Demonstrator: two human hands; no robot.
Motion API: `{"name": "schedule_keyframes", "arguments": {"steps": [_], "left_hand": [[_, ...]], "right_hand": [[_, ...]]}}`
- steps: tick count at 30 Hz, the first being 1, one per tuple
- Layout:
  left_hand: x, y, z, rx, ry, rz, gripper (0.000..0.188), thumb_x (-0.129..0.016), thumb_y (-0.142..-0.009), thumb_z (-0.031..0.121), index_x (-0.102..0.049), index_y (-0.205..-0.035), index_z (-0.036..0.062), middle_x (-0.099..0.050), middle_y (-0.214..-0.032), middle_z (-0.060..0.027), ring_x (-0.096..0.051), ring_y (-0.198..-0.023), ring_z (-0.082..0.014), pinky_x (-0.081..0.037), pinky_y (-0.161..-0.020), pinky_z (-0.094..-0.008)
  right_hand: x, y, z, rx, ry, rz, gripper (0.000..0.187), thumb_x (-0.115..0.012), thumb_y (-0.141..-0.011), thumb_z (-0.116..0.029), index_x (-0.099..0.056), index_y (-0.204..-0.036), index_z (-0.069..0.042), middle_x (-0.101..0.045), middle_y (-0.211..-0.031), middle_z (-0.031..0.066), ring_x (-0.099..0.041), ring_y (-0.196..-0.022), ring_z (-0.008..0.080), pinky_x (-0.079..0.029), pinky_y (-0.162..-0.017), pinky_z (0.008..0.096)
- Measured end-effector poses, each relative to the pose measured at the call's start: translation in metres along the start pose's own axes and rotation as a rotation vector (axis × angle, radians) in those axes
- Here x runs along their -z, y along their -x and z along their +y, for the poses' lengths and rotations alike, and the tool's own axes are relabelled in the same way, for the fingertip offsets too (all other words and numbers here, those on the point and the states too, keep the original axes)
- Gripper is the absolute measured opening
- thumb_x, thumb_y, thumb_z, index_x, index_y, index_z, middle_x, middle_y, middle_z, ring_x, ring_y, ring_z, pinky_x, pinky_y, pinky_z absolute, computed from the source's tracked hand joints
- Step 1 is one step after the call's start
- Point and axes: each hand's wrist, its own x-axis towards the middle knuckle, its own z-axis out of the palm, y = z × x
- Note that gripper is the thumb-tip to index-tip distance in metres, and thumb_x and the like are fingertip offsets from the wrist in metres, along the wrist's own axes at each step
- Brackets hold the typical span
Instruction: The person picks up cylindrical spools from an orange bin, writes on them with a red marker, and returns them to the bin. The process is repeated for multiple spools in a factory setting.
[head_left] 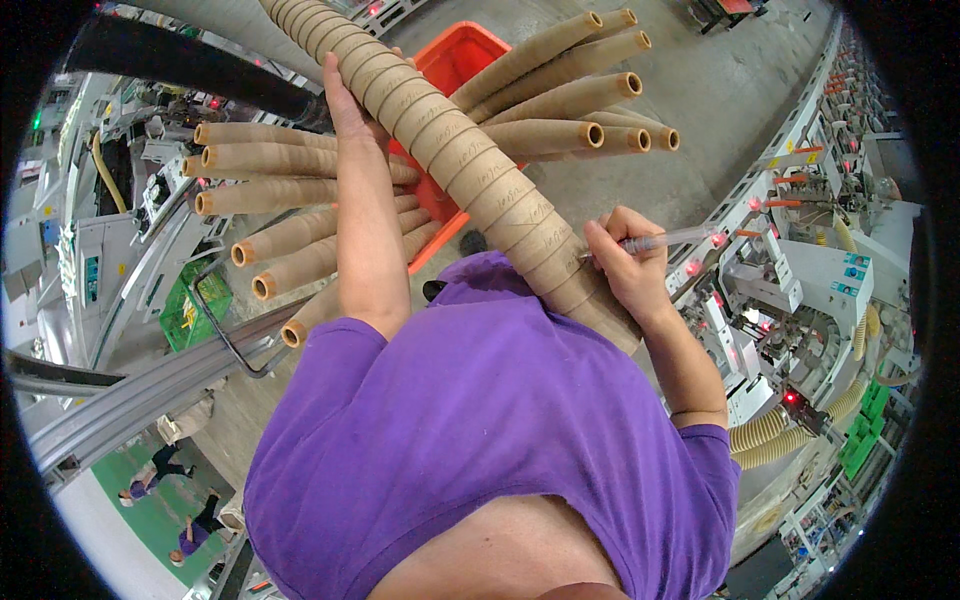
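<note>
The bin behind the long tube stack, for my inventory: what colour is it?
The bin is bright orange-red; it shows best in the head view.

Left arm: reaches far out in front, almost straight | left hand: cupped, thumb or finger sticking up on one side, fingertips peeking out on the other, middle hidden | right arm: elbow bent, closer to the chest | right hand: fingers curled up, pinching tight
</note>
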Motion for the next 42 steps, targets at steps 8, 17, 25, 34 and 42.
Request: {"name": "schedule_keyframes", "arguments": {"steps": [8,17,25,34,42], "left_hand": [[0.003,0.001,0.001,0.017,-0.028,-0.01,0.078,-0.055,-0.081,0.064,-0.047,-0.118,-0.0048,-0.059,-0.103,-0.021,-0.061,-0.091,-0.036,-0.055,-0.078,-0.0502],[0.01,0.003,0.003,0.022,-0.062,-0.004,0.082,-0.052,-0.081,0.066,-0.048,-0.116,-0.0074,-0.059,-0.103,-0.0214,-0.061,-0.092,-0.0357,-0.053,-0.082,-0.0506],[0.013,0.007,0.007,0.01,-0.041,0.049,0.076,-0.05,-0.084,0.064,-0.048,-0.116,-0.0055,-0.061,-0.101,-0.0203,-0.061,-0.09,-0.0371,-0.053,-0.081,-0.0515],[0.018,0.005,0.01,0.007,-0.024,0.024,0.078,-0.052,-0.083,0.064,-0.045,-0.12,-0.0044,-0.06,-0.104,-0.0198,-0.06,-0.092,-0.0363,-0.052,-0.082,-0.0507],[0.013,0.01,0.01,0.021,-0.018,0.058,0.078,-0.049,-0.083,0.065,-0.047,-0.119,-0.0039,-0.06,-0.105,-0.0186,-0.06,-0.092,-0.035,-0.051,-0.083,-0.0502]], "right_hand": [[0.001,0.003,0.001,-0.109,-0.091,0.05,0.038,-0.065,-0.087,-0.008,-0.039,-0.06,-0.009,-0.045,-0.057,-0.0036,-0.038,-0.053,0.0044,-0.028,-0.048,0.0242],[0.004,0.009,0.001,0.019,0.057,0.11,0.035,-0.066,-0.086,-0.006,-0.042,-0.06,-0.006,-0.049,-0.059,-0.0012,-0.042,-0.056,0.006,-0.031,-0.049,0.0251],[0.012,0.023,-0.011,0.073,0.155,-0.104,0.032,-0.066,-0.084,-0.003,-0.046,-0.06,-0.001,-0.053,-0.057,0.0053,-0.047,-0.052,0.0109,-0.036,-0.05,0.0283],[0.011,0.018,-0.005,0.128,0.108,-0.073,0.036,-0.062,-0.086,0.002,-0.038,-0.06,-0.005,-0.051,-0.057,0.0034,-0.043,-0.05,0.0084,-0.031,-0.046,0.0269],[0.015,0.019,0.003,-0.008,0.013,-0.007,0.036,-0.064,-0.086,-0.005,-0.041,-0.06,-0.005,-0.048,-0.057,0.0002,-0.041,-0.053,0.0074,-0.031,-0.049,0.0259]]}}
